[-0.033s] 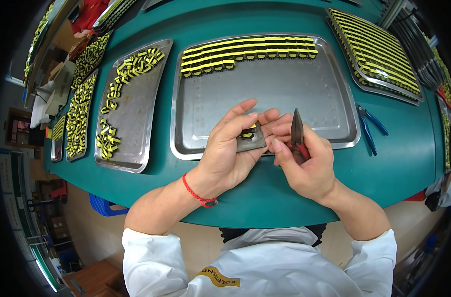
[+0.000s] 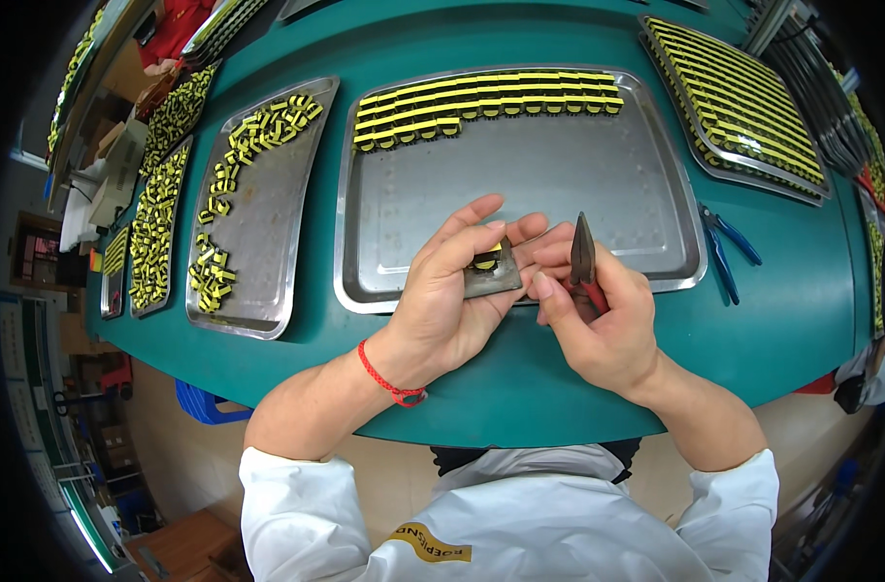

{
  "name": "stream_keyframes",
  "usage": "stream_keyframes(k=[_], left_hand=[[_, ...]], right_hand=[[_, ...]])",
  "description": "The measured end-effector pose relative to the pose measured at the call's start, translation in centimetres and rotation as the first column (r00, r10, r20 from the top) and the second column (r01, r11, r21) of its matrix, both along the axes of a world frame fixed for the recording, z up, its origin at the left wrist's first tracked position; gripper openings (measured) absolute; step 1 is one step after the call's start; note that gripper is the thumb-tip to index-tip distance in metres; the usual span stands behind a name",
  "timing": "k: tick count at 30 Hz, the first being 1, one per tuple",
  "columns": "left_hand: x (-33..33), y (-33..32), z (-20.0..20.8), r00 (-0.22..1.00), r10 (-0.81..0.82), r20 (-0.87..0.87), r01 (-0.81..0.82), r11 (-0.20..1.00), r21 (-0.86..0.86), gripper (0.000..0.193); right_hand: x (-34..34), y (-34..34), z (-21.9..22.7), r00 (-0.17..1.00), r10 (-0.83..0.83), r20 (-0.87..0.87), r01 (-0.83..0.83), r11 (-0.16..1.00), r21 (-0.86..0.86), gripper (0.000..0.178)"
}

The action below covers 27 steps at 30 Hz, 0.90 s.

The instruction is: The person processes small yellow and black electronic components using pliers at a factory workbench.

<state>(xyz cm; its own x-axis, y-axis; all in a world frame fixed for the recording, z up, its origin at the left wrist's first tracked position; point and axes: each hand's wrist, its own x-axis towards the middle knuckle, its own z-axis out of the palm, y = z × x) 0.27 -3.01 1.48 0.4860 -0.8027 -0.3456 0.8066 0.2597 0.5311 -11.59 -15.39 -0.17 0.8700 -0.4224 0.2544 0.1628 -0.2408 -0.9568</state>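
My left hand (image 2: 438, 306) is closed around a small grey metal block (image 2: 496, 281), with a small yellow-and-black part (image 2: 485, 260) set in it under my thumb. My right hand (image 2: 612, 335) grips long-nose pliers (image 2: 583, 254) with red handles, their jaws pointing up and away from me. The fingers of both hands meet beside the block. Beyond them lies a large metal tray (image 2: 520, 209), its far side lined with rows of yellow-and-black parts (image 2: 491, 92). How the part sits in the block is partly hidden by my fingers.
On the left, a tray (image 2: 258, 242) holds loose yellow-and-black parts, with fuller trays (image 2: 158, 233) beyond it. A filled tray (image 2: 734, 107) stands at the far right. Blue-handled pliers (image 2: 722, 252) lie on the green table (image 2: 782, 310). Another person's hand (image 2: 158, 66) shows at the top left.
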Motion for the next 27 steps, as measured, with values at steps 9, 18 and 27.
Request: stream_keyframes(k=[9,18,27], left_hand=[[-0.05,-0.01,0.29,0.996,0.000,0.094,-0.001,1.000,0.011,0.051],[-0.08,0.17,0.33,0.991,-0.003,0.136,0.003,1.000,-0.006,0.046],[-0.58,0.09,0.67,0.978,0.036,0.203,-0.053,0.995,0.082,0.040]], right_hand=[[-0.20,-0.18,-0.34,0.997,0.067,0.037,-0.066,0.997,-0.032,0.018],[-0.20,-0.15,-0.61,0.997,0.073,0.039,-0.072,0.997,-0.040,0.017],[-0.38,-0.14,-0.11,0.995,0.102,-0.001,-0.102,0.995,-0.004,0.021]])
